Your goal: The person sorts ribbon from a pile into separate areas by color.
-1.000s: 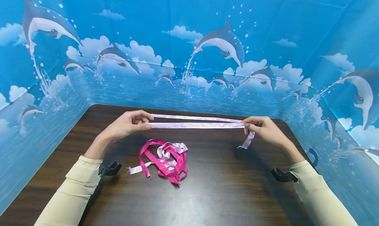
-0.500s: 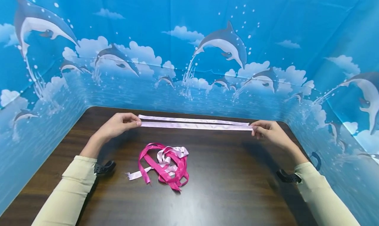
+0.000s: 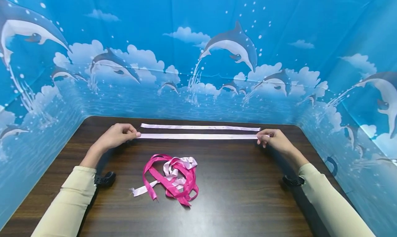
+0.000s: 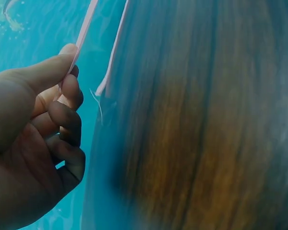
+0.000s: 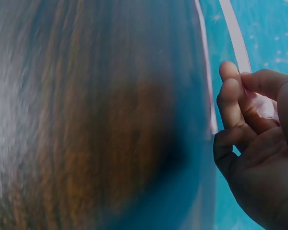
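Note:
A pale pink satin ribbon (image 3: 198, 136) is stretched straight and taut between my two hands near the back of the table. My left hand (image 3: 116, 137) pinches its left end between thumb and index finger; in the left wrist view the other fingers of the hand (image 4: 43, 124) are loosely bent. At the other end, my right hand (image 3: 277, 140) pinches the ribbon, and a short tail (image 5: 265, 108) shows behind the fingers in the right wrist view. Just beyond, a second pale pink ribbon (image 3: 201, 127) with a frayed left end lies along the table's far edge, apart from both hands.
On the dark wooden table (image 3: 235, 188), left of centre, lies a loose tangle of hot pink ribbon (image 3: 165, 183) and pale pink ribbon (image 3: 141, 191). A blue curtain (image 3: 139, 30) printed with dolphins closes off the back and sides.
Both hands have drawn farther apart, pulling the near ribbon straight. The right-hand tail no longer hangs down in the head view. The far ribbon now shows separate from the hands.

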Demonstrator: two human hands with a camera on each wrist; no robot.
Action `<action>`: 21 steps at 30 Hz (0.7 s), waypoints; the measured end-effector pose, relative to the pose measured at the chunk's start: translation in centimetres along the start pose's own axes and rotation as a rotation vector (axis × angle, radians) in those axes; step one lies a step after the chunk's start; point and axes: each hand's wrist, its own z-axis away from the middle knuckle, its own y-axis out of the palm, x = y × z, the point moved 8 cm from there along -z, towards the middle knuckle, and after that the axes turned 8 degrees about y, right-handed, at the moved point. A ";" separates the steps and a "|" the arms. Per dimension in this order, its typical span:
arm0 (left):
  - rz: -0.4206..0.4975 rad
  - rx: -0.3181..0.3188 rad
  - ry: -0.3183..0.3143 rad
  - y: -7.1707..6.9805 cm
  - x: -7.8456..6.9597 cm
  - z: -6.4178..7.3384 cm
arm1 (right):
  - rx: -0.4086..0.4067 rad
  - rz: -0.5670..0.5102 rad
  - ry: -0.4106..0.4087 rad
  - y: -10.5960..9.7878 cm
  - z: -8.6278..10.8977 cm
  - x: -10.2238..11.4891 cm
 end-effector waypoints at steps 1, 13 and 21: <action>0.000 0.003 -0.002 0.0 0.2 -0.1 | -0.012 0.019 0.004 -0.1 -0.1 -0.3; 0.005 0.013 0.038 0.7 0.7 -1.2 | -0.176 0.227 0.068 -1.0 -0.4 -1.9; -0.003 0.007 -0.010 0.8 1.6 -2.1 | -0.290 0.320 0.103 -1.6 -1.1 -2.4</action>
